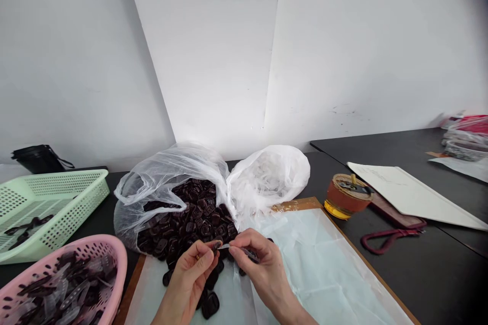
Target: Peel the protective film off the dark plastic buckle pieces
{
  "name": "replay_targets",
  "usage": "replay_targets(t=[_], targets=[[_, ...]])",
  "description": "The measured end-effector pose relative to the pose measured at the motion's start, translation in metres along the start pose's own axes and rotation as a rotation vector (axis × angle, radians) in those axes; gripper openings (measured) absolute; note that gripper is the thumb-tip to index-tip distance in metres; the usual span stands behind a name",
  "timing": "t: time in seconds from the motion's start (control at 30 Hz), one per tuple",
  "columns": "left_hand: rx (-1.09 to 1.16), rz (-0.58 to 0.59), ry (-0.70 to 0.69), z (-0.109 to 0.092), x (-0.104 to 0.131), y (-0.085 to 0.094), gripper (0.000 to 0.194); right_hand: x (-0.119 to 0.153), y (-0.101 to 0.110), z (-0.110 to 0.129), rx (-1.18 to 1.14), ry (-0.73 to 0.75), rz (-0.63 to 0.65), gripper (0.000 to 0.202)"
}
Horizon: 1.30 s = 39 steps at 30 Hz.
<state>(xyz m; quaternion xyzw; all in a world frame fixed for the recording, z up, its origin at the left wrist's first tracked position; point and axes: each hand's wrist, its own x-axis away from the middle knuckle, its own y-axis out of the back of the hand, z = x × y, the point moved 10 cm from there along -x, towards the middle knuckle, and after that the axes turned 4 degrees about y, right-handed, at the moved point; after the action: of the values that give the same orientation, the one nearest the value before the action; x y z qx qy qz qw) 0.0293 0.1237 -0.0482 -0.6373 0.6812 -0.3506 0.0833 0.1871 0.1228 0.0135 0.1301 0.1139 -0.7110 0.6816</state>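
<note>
My left hand (191, 273) pinches a small dark brown piece (216, 246) between thumb and fingertips. Between finger and thumb, my right hand (263, 266) grips a narrow translucent plastic strip (224, 246), its end meeting the dark piece; whether they are joined I cannot tell. Just behind my hands, a clear plastic bag (129, 223) lies open with many glossy dark brown pieces (190, 216) spilling out. Several loose ones, such as a rounded dark piece (210, 304), rest below my hands. A second bag (293, 167), on the right, holds whitish translucent parts.
At left are a pink basket (121, 274) of dark pieces with perforated clear strips, a green basket (86, 208) and a black case (36, 158). A pale sheet (324, 264) covers a brown board. To the right are a tape roll (347, 197), a white folder (415, 193) and a dark red phone case (396, 210) with strap.
</note>
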Motion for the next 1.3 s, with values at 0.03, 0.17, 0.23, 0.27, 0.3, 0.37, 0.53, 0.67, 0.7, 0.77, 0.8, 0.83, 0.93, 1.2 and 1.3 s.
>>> replay_targets(t=[0.03,0.17,0.23,0.27,0.3,0.37,0.53,0.67,0.7,0.77,0.8,0.83,0.93,1.2,1.3], targets=[[-0.003,0.002,-0.001,0.0,0.0,0.0,0.019,0.0,0.0,0.001,0.007,0.005,0.002,0.009],[-0.046,0.003,-0.021,-0.002,0.0,-0.001,0.021,-0.001,-0.001,0.005,0.055,0.046,0.017,0.008],[-0.078,-0.01,-0.035,-0.003,0.0,-0.001,0.024,-0.002,-0.001,0.007,0.085,0.07,0.028,0.009],[-0.092,-0.02,-0.042,-0.005,0.001,0.0,0.026,-0.002,-0.001,0.008,0.1,0.082,0.033,0.009],[-0.103,-0.029,-0.046,-0.005,0.001,0.0,0.026,-0.001,-0.001,0.009,0.116,0.093,0.039,0.009],[-0.117,-0.036,-0.049,-0.006,0.002,0.001,0.027,0.0,-0.003,0.011,0.145,0.116,0.056,0.011],[-0.16,0.001,-0.061,-0.007,0.002,-0.001,0.023,0.0,-0.009,0.012,0.166,0.132,0.084,0.014],[-0.173,0.0,-0.096,-0.01,0.001,0.0,0.021,0.0,-0.01,0.01,0.176,0.122,0.09,0.014],[-0.176,-0.006,-0.104,-0.011,0.001,0.0,0.023,0.0,-0.01,0.009,0.175,0.119,0.094,0.014],[-0.19,-0.01,-0.12,-0.012,0.001,0.0,0.024,0.0,-0.01,0.006,0.151,0.101,0.099,0.014],[-0.2,-0.007,-0.129,-0.013,0.0,0.0,0.024,0.0,-0.009,0.004,0.129,0.084,0.094,0.013],[-0.213,-0.001,-0.141,-0.013,0.0,0.0,0.024,0.0,-0.008,0.002,0.105,0.064,0.085,0.012],[-0.257,0.012,-0.186,-0.015,-0.001,0.0,0.024,0.0,-0.006,-0.001,0.055,0.029,0.068,0.01],[-0.239,-0.083,-0.308,-0.023,0.003,0.003,0.029,0.004,-0.013,0.006,0.112,0.16,0.106,0.012],[-0.232,-0.085,-0.316,-0.023,0.005,0.001,0.029,0.003,-0.011,0.004,0.087,0.148,0.078,0.01]])
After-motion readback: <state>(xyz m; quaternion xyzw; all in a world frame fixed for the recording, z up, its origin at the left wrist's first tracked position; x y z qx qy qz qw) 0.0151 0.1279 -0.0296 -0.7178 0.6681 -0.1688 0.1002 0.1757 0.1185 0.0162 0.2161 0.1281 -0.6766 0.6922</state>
